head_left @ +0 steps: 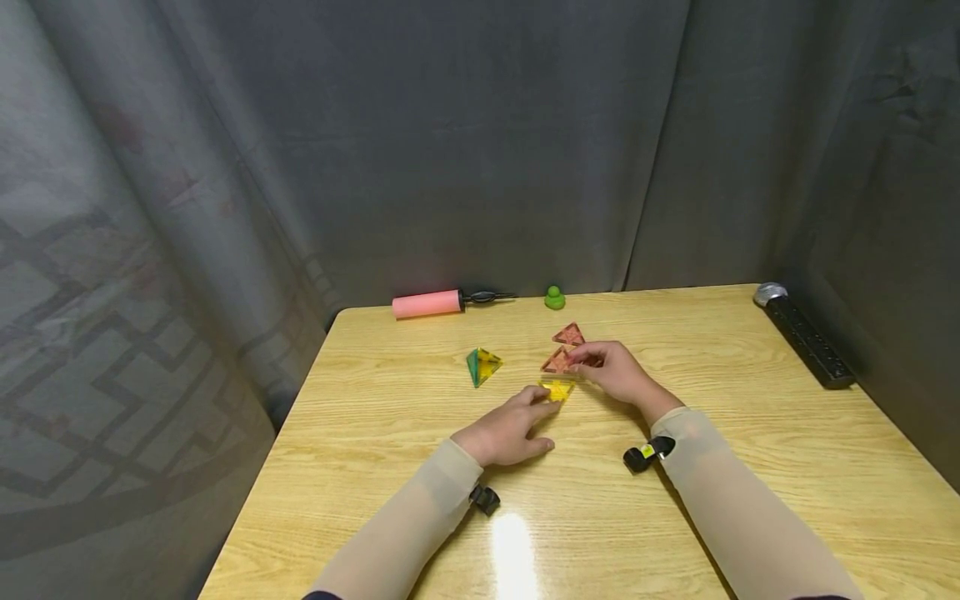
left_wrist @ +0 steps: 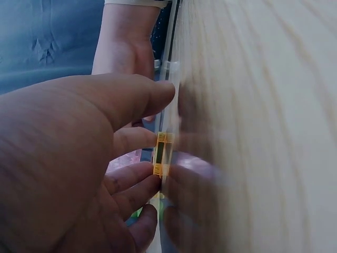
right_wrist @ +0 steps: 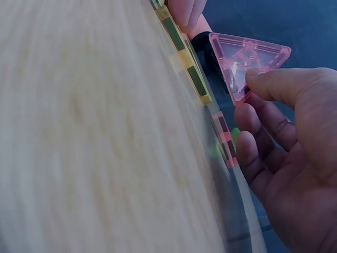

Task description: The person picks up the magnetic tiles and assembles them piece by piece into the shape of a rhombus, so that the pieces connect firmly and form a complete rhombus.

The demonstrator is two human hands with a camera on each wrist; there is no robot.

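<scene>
My right hand (head_left: 617, 371) pinches a pink translucent triangular magnetic tile (right_wrist: 247, 55) between thumb and fingers. In the right wrist view this tile is tilted up off the tabletop. A yellow magnetic tile (head_left: 557, 389) lies flat just in front of it, and the fingertips of my left hand (head_left: 510, 429) touch its left side. The left fingers are spread and loosely bent, with the thumb apart. Another pink triangular tile (head_left: 570, 334) lies flat beyond the right hand. To the left, green and yellow tiles (head_left: 486, 366) stand joined in a small peaked shape.
On the wooden table (head_left: 360, 433), a pink hand pump (head_left: 427, 305) with a black nozzle lies along the back edge. Near it sits a small green knobbed object (head_left: 554, 298). A black microphone-shaped object (head_left: 806, 337) lies at the right edge. Grey curtains (head_left: 480, 150) hang behind.
</scene>
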